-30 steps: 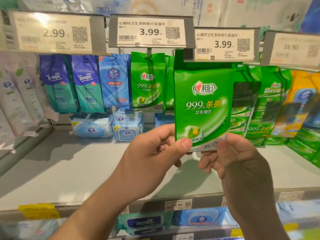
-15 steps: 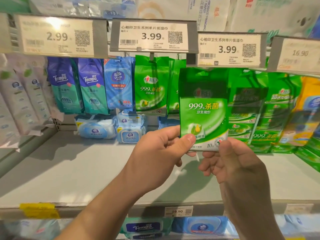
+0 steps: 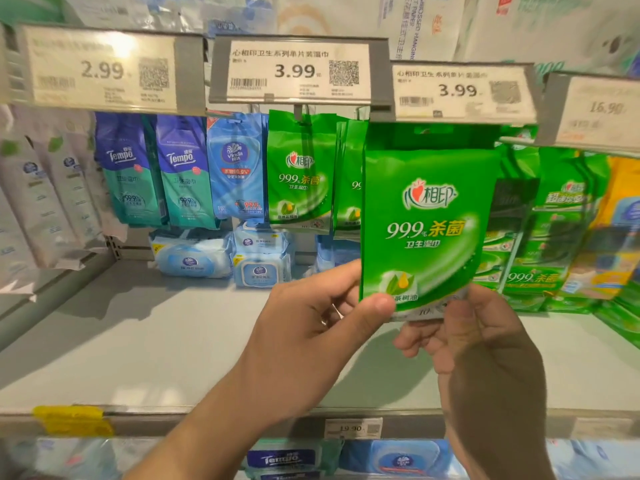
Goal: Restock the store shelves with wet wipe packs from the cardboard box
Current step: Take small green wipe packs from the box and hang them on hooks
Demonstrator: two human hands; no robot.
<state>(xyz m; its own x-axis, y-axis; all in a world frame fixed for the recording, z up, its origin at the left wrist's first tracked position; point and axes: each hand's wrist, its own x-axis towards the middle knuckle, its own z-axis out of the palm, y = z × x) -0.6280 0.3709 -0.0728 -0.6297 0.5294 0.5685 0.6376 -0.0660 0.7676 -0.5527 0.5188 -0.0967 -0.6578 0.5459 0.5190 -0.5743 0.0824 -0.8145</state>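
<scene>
**Green wipe pack held up under the price tag**

Both hands hold one green wipe pack (image 3: pixel 427 220) by its bottom edge, right of the frame centre. The left hand (image 3: pixel 311 337) pinches the lower left corner and the right hand (image 3: pixel 485 351) pinches the lower right. The pack top reaches just below a 3.99 price tag (image 3: pixel 460 91). Behind, the shelf (image 3: pixel 138 341) is grey.

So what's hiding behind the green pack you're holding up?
Behind the green pack, more green packs hang; their edges show beside it. Its hook is covered.
</scene>
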